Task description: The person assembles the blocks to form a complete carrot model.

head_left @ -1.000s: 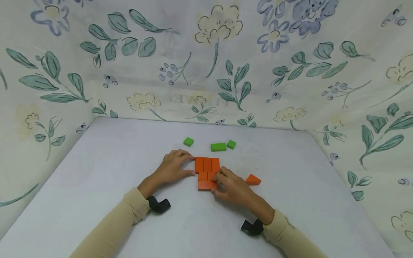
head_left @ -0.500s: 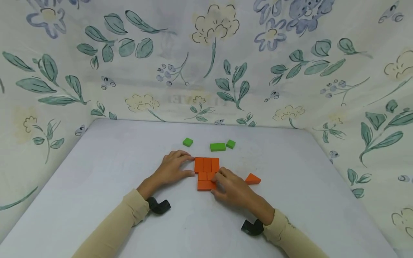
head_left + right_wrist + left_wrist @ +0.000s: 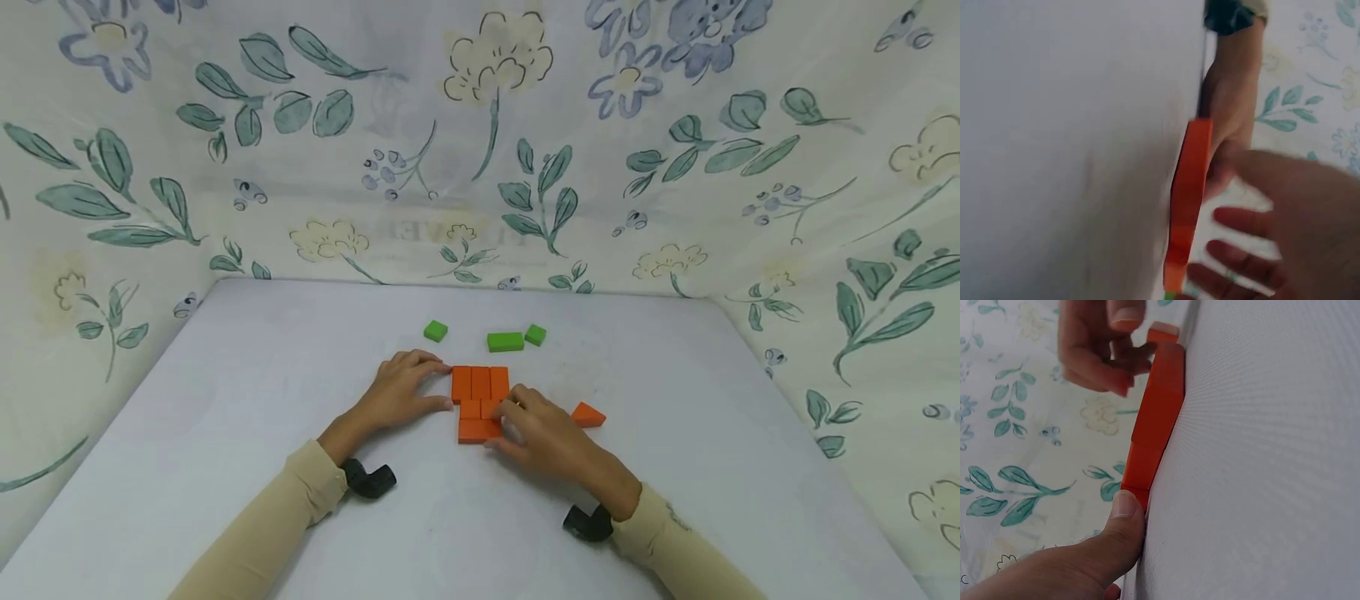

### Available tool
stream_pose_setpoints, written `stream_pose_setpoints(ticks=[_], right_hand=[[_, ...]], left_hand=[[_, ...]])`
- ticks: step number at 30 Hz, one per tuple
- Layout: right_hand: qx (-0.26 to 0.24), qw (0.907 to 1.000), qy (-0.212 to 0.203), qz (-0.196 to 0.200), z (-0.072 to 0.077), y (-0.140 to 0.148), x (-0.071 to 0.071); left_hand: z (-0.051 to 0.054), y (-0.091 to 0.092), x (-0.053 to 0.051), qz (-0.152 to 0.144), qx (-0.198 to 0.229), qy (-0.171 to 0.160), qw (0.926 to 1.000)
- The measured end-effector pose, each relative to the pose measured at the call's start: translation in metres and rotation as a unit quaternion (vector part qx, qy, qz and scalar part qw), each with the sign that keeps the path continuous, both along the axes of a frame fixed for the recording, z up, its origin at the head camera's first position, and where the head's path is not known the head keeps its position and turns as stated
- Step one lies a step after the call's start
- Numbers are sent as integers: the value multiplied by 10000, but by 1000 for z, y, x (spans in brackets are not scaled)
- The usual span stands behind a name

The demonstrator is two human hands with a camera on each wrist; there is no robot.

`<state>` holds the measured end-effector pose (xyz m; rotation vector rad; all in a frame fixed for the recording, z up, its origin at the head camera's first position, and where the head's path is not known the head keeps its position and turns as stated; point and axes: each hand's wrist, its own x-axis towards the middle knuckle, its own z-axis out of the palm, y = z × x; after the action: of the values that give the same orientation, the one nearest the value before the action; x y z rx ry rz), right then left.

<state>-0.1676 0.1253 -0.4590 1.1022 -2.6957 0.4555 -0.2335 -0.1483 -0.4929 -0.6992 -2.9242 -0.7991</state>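
Blocks of orange colour (image 3: pixel 480 384) lie together on the white table (image 3: pixel 225 417): three in the far row, two smaller ones visible in the middle, and one wide block nearest to the person. The left hand (image 3: pixel 402 388) is at their left side, with thumb and fingers spread apart, the thumb touching the edge. The right hand (image 3: pixel 546 433) is over their right side, its fingers loosely bent and separated; if their tips touch, I cannot tell. One orange triangular block (image 3: pixel 588 415) lies beside this hand.
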Motion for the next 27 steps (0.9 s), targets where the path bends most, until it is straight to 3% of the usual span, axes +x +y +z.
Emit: stream_pose_setpoints(ticks=[7, 9, 11, 14, 17, 20, 23, 27], right_hand=[[-188, 9992, 74, -356, 36, 33, -5], [-21, 9987, -255, -438, 44, 50, -7], [194, 9951, -846, -472, 48, 66, -9], [409, 9828, -1717, -550, 46, 87, -10], [340, 9721, -2184, -783, 41, 98, -9], [217, 9661, -2317, -1114, 37, 102, -7], [117, 9622, -2455, -1170, 38, 106, -6], [146, 9704, -2347, -546, 39, 117, -4]], left_hand=[[-2, 1, 0, -35, 16, 28, 10000], [-1, 1, 0, -35, 9, 74, 10000], [-1, 0, 0, -38, -9, 112, 9999], [-2, -1, 1, -26, -6, 54, 10000], [-2, -1, 2, -36, 16, 40, 10000], [-1, -1, 2, -19, 32, 41, 10000], [-1, -1, 1, 17, 20, 21, 10000], [0, 0, 0, -31, 22, 61, 10000]])
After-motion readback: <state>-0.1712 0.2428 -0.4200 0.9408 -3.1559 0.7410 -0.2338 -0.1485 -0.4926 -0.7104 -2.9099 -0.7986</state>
